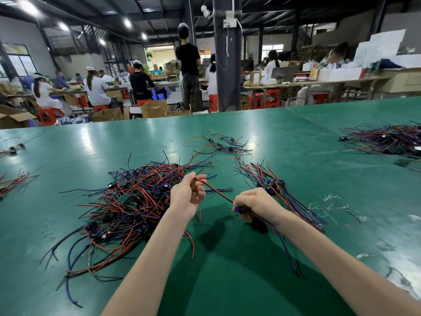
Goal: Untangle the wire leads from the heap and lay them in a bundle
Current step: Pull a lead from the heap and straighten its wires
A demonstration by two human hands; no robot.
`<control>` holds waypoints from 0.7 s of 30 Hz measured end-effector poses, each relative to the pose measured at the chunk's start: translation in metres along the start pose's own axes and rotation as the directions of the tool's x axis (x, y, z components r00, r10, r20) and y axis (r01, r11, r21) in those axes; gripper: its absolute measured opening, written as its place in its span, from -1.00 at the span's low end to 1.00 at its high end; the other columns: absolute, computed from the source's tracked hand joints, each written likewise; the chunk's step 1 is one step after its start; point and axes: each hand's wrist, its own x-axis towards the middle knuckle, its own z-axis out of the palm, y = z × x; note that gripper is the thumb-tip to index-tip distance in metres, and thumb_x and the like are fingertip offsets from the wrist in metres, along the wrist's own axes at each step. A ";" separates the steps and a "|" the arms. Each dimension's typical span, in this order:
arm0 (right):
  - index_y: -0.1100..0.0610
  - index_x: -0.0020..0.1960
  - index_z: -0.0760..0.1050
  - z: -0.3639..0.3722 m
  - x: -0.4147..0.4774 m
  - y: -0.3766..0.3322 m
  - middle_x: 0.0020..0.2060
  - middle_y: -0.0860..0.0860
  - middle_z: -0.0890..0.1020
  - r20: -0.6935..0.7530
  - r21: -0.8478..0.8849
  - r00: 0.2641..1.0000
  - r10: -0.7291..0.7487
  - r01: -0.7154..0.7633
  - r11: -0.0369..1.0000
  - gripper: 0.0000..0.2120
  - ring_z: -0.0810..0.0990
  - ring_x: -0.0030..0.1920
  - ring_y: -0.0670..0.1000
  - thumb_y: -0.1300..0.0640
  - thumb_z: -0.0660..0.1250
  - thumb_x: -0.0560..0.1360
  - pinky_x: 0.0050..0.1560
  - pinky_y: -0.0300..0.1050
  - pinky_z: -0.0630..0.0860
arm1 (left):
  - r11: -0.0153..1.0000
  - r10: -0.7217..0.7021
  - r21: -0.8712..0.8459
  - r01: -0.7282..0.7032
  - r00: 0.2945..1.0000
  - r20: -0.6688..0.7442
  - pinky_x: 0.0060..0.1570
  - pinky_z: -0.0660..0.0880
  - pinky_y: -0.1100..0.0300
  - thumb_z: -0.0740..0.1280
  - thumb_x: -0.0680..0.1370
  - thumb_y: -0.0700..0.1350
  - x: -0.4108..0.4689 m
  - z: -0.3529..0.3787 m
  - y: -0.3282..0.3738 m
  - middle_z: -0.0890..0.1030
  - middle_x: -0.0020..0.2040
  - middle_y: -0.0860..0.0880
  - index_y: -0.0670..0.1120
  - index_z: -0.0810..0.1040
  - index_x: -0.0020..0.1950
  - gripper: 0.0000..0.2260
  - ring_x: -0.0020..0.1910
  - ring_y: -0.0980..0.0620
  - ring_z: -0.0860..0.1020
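Green table (296, 137), two big wire heaps (132, 201) (387, 140), one bundle (280, 190), two hands (189, 195) (255, 204) pinching one red lead (215, 190).

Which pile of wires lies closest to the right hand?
The aligned bundle just beyond the right hand; its leads lie roughly parallel, unlike the tangled heap at left.

No legible text or labels

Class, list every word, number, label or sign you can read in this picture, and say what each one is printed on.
No text here is legible.
Markings on the small green boards in the heap: too small to read.
Label on the cardboard box in the background: blurred.
Print on the orange packet in the background: blurred.
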 end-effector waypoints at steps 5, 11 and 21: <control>0.15 -0.45 0.60 0.001 0.000 0.001 -0.53 0.10 0.51 -0.002 -0.018 1.000 -0.006 0.006 1.000 -0.73 0.40 -0.57 -0.03 0.26 0.31 0.40 -0.53 -0.31 0.33 | 0.996 0.058 0.076 -0.053 0.996 -0.064 -0.59 0.37 0.38 0.23 0.59 -0.13 0.001 -0.001 0.002 0.54 -0.49 0.01 -0.22 0.61 -0.26 -0.70 -0.59 0.18 0.40; 0.14 -0.46 0.60 0.000 0.002 0.002 -0.52 0.09 0.53 0.003 -0.018 1.000 -0.009 0.009 1.000 -0.71 0.41 -0.57 -0.04 0.26 0.31 0.41 -0.53 -0.31 0.34 | 0.992 0.058 0.122 -0.044 0.992 -0.115 -0.59 0.36 0.38 0.26 0.57 -0.15 0.003 -0.003 0.004 0.51 -0.51 0.03 -0.25 0.62 -0.22 -0.74 -0.51 0.16 0.36; 0.15 -0.43 0.62 0.000 0.002 0.003 -0.33 0.23 0.58 0.046 -0.011 0.999 -0.020 0.021 1.000 -0.75 0.44 -0.46 0.03 0.25 0.32 0.40 -0.48 -0.25 0.38 | 0.976 -0.176 -0.127 0.177 0.984 0.023 -0.64 0.31 0.41 0.18 0.61 -0.20 0.005 -0.008 0.007 0.40 -0.55 0.03 -0.27 0.57 -0.13 -0.76 -0.63 0.21 0.34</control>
